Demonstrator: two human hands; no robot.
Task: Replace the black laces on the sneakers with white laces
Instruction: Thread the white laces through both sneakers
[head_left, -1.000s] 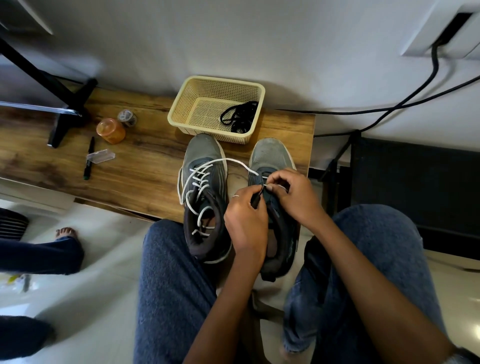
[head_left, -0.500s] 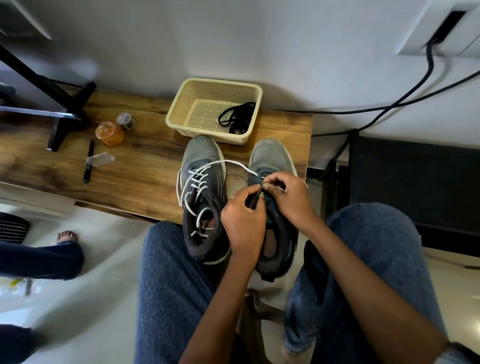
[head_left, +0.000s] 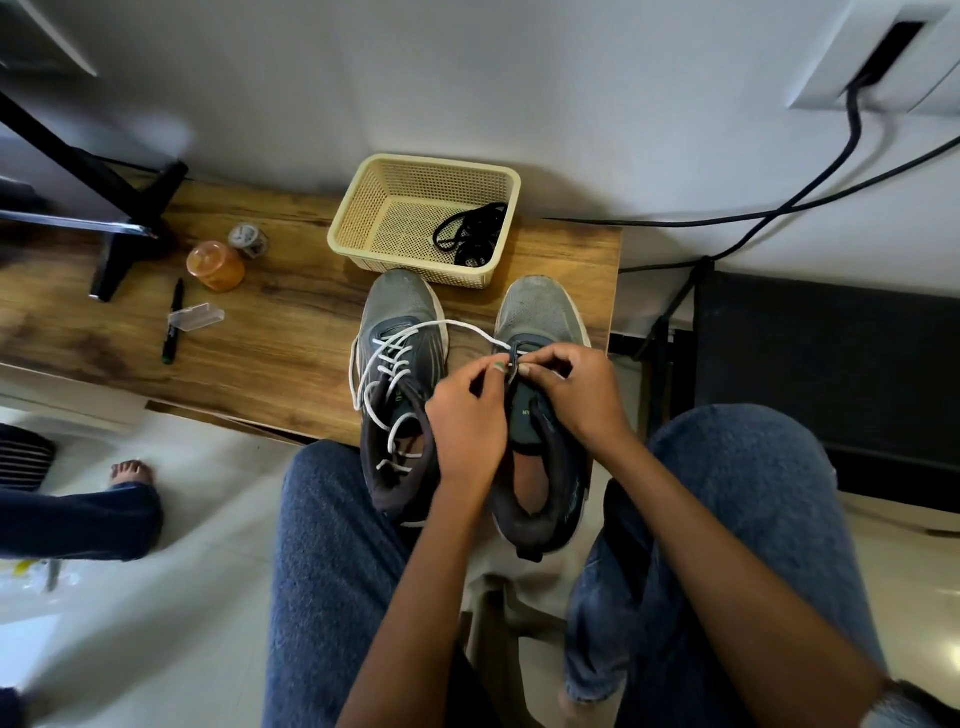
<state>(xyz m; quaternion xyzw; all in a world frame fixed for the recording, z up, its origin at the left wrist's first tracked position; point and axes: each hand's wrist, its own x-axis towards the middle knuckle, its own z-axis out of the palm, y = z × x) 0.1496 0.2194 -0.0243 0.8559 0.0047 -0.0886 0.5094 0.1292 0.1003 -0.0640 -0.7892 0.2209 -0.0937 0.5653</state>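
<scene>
Pinching thin white lace (head_left: 470, 328), fingertips (head_left: 525, 370).

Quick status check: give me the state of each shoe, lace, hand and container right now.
Left sneaker: laced in white, ends loose.
Right sneaker: lacing under way near the toe.
White lace: strung across from the left sneaker to the right one.
Black laces: bundled in the basket.
Basket: upright on the table.
Left hand: pinching at the right sneaker's eyelets.
Right hand: pinching the lace.

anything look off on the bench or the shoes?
One oddity: a white lace runs from the laced left sneaker across the gap to the right sneaker, where both hands work. Black laces lie in the basket.
</scene>
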